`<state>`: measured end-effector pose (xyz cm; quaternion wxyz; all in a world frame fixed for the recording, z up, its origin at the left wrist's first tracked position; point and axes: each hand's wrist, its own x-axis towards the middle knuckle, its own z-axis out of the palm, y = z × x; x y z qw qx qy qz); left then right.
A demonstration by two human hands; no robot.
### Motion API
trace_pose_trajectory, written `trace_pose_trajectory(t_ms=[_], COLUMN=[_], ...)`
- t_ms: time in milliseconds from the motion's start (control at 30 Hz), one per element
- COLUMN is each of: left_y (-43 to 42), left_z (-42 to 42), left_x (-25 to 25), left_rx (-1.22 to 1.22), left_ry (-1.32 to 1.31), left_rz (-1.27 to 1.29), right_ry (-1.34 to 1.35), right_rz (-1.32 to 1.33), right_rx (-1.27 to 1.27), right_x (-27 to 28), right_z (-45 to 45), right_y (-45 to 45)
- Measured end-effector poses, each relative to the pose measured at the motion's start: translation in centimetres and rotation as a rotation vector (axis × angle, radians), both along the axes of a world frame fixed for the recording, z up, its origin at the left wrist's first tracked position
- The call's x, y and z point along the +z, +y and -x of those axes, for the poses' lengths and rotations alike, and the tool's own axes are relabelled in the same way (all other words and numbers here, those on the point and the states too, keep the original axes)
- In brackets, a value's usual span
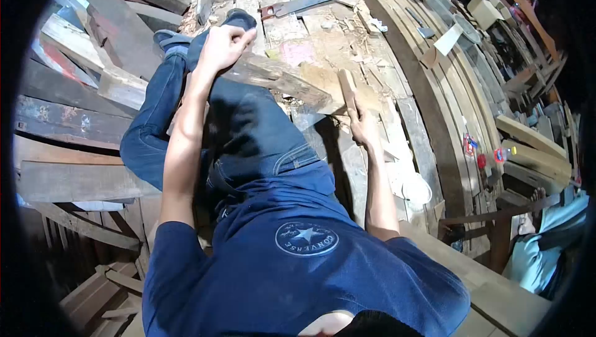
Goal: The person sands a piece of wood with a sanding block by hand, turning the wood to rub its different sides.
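My right hand (363,124) is wrapped round the lower end of a short wooden piece (347,85), which points away from me. Beside it, the end of a rough wooden beam (298,88) runs leftward across and past my legs. My left hand (223,45) is raised over my lower leg near my foot, its fingers curled together; whether anything small is between them is hidden. A handsaw (310,4) with a reddish handle lies flat on the plank floor beyond my foot.
Wood offcuts (118,26) are piled at the left. Long boards (428,82) run along the right side, with a blade-like tool (424,30) on them. Shavings cover the floor planks (410,119). A plastic bottle (504,153) lies at the right, near a person's light-blue clothing (540,244).
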<state>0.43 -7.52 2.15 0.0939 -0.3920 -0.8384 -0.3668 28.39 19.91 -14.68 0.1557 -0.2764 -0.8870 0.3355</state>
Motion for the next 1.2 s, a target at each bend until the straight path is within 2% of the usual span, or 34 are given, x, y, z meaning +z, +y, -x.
trace_pose_trajectory(t_ms=[67, 100, 200, 233, 267, 333, 367, 533, 600, 633, 667, 767, 800, 833, 933, 967, 1000, 1067, 1133, 1200], left_y=[0.2, 0.2, 0.5, 0.6, 0.6, 0.5, 0.3, 0.2, 0.2, 0.2, 0.4, 0.1, 0.2, 0.2, 0.0, -0.2, -0.2, -0.9, -1.8, -2.3], left_z=[-0.4, -1.0, -1.3, -1.7, -1.6, -1.3, -1.3, -0.8, -1.0, -1.1, -1.1, -1.8, -1.8, -1.9, -3.1, -3.4, -5.3, -9.2, -14.1, -18.2], left_x=[-0.4, -0.3, -0.6, -0.2, -0.3, -0.3, -0.3, -1.3, -1.4, -1.3, -1.5, -0.8, -0.4, 0.0, 1.2, 1.5, 3.0, 6.0, 8.9, 10.7], left_rx=[0.140, 0.150, 0.185, 0.217, 0.219, 0.223, 0.242, 0.226, 0.244, 0.246, 0.246, 0.238, 0.231, 0.227, 0.172, 0.102, 0.098, -0.119, -0.374, -0.808], left_ry=[0.212, 0.143, 0.151, 0.114, 0.112, 0.112, 0.085, 0.133, 0.136, 0.150, 0.117, 0.107, 0.076, 0.043, 0.170, 0.210, 0.118, 0.250, 0.167, -0.158], left_rz=[-0.145, -0.188, -0.266, -0.207, -0.193, -0.165, -0.105, -0.156, -0.165, -0.158, -0.188, -0.137, -0.131, -0.124, -0.255, -0.328, -0.401, -0.469, -0.414, -0.498], right_ry=[-0.106, 0.073, 0.072, 0.094, 0.218, 0.084, 0.064, -0.051, -0.025, -0.104, 0.071, -0.138, -0.042, -0.085, -0.076, -0.037, 0.008, -0.088, -0.048, -0.009], right_rz=[0.104, 0.121, 0.106, 0.068, -0.063, 0.048, 0.066, -0.043, -0.038, 0.008, -0.033, 0.023, -0.024, 0.014, -0.023, -0.026, -0.055, 0.015, -0.030, -0.065], right_rx=[-0.013, 0.021, 0.092, 0.159, 0.244, 0.298, 0.263, 0.056, 0.046, 0.034, 0.092, -0.004, 0.019, 0.001, 0.011, 0.049, 0.060, 0.037, 0.060, 0.067], right_x=[5.7, 4.3, 9.3, 9.4, 7.2, 9.2, 8.9, 4.9, 2.5, 4.3, 2.2, 5.4, 5.0, 4.9, 5.0, 3.6, 2.9, 5.1, 3.5, 2.7], right_z=[-0.1, 0.1, 0.0, 0.2, 0.7, 0.9, 1.4, 1.4, 1.6, 1.6, 1.9, 2.3, 2.3, 2.2, 1.9, 2.0, 2.2, 1.8, 2.0, 2.0], right_y=[-3.2, -2.9, -5.9, -6.4, -6.4, -8.5, -8.7, -4.8, -2.6, -3.1, -2.5, -5.2, -5.4, -5.3, -4.9, -4.1, -3.7, -4.4, -3.7, -3.6])
